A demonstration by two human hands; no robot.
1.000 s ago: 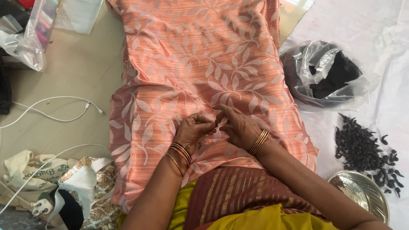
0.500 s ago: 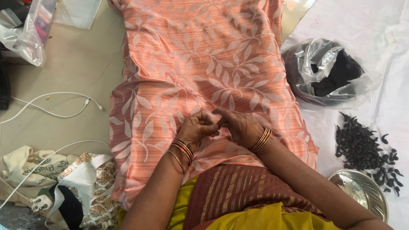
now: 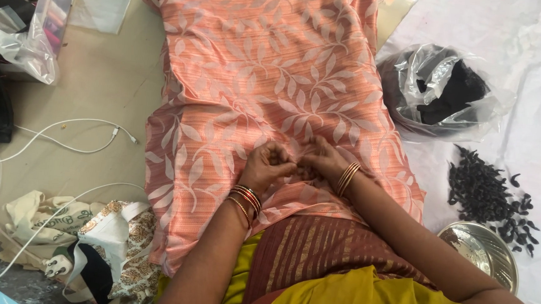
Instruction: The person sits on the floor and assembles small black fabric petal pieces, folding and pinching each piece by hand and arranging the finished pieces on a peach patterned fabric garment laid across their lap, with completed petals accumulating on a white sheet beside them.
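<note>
A peach cloth with a pale leaf print (image 3: 269, 77) lies spread on the floor in front of me, its near end over my lap. My left hand (image 3: 268, 167) and my right hand (image 3: 321, 159) meet at the middle of the cloth, fingers curled and pinching the fabric between them. Both wrists carry gold and red bangles. Whether a needle or thread is held is too small to tell.
A clear plastic bag of black stuff (image 3: 443, 94) sits at the right, with a pile of small dark pieces (image 3: 490, 193) on a white sheet and a steel bowl (image 3: 480, 249) below. White cables (image 3: 71, 137), printed cloth bags (image 3: 83, 241) and plastic bags (image 3: 20, 43) lie left.
The view has shifted a little. My two hands have drawn closer together on the cloth, still pinching it at the same spot.
</note>
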